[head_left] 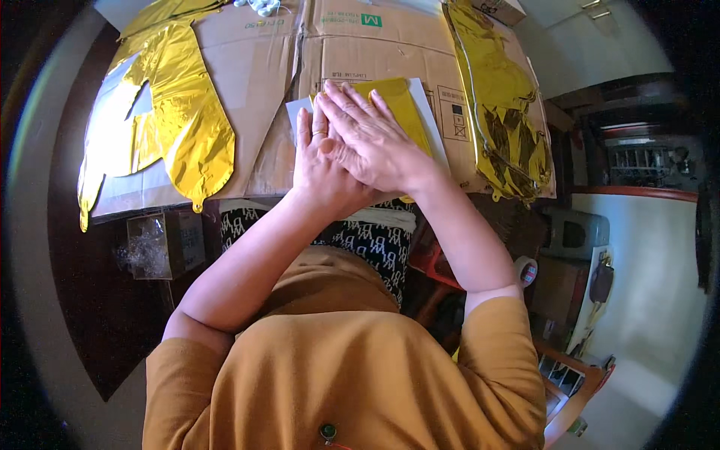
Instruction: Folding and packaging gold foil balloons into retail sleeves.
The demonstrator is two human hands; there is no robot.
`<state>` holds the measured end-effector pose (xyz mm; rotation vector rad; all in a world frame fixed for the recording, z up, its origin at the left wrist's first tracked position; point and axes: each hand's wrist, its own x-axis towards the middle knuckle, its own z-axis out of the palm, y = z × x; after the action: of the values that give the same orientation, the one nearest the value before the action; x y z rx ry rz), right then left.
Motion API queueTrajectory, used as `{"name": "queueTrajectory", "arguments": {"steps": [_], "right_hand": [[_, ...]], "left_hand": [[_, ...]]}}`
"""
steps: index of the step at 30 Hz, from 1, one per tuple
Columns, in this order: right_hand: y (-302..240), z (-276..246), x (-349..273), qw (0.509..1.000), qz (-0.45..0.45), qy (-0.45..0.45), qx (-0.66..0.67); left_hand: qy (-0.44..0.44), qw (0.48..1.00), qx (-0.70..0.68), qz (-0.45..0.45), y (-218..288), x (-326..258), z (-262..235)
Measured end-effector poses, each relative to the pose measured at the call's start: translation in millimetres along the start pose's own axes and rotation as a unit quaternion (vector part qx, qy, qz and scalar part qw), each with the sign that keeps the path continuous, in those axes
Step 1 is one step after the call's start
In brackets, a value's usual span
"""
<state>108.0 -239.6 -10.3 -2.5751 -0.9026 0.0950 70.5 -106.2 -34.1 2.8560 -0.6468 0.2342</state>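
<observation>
My left hand (321, 171) lies flat with its fingers stretched forward, partly covered by my right hand. Across it rests my right hand (379, 146), palm down and fingers extended, pressing on a folded sheet of shiny gold foil (406, 109). Beneath the foil is a white card (298, 112), whose corner and right edge stick out. How the foil is folded under my palms is hidden. To the left, a flat gold foil balloon (201, 142) hangs slightly over the near edge of the cardboard (247, 52).
More crumpled gold foil (517, 139) lies along the cardboard's right side. A pale blue bundle (264, 6) sits at the far edge. Below the table on the left is a box with clear plastic (154, 251). A wooden chair (574, 401) stands at lower right.
</observation>
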Motion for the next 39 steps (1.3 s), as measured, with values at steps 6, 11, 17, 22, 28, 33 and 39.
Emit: {"name": "queueTrajectory", "arguments": {"steps": [6, 11, 17, 22, 28, 33, 39], "right_hand": [[23.4, 0.5, -11.4, 0.997, 0.052, 0.033, -0.054], [38.7, -0.6, -20.1, 0.986, 0.098, 0.057, -0.123], [42.8, -2.2, -24.3, 0.98, 0.112, 0.075, -0.147], [41.4, -1.7, -22.6, 0.978, 0.115, 0.072, -0.158], [46.6, -0.6, -25.4, 0.977, 0.096, 0.071, -0.176], [38.0, -1.0, -23.6, 0.978, 0.12, 0.082, -0.152], [36.9, 0.4, -27.2, 0.968, 0.13, 0.114, -0.183]], "left_hand": [[0.065, 0.997, -0.035, -0.013, -0.7, 0.6, 6.9], [0.074, 0.996, -0.04, -0.017, 1.0, -0.3, 6.8], [0.068, 0.997, -0.045, -0.012, 0.1, 1.2, 5.4], [0.066, 0.997, -0.036, -0.036, -10.8, 3.9, -9.7], [0.106, 0.993, -0.041, 0.017, -0.3, 36.2, -5.5], [0.055, 0.998, -0.005, -0.021, -21.7, 15.8, 4.2], [0.041, 0.999, 0.006, -0.008, -27.2, 8.6, 0.0]]}}
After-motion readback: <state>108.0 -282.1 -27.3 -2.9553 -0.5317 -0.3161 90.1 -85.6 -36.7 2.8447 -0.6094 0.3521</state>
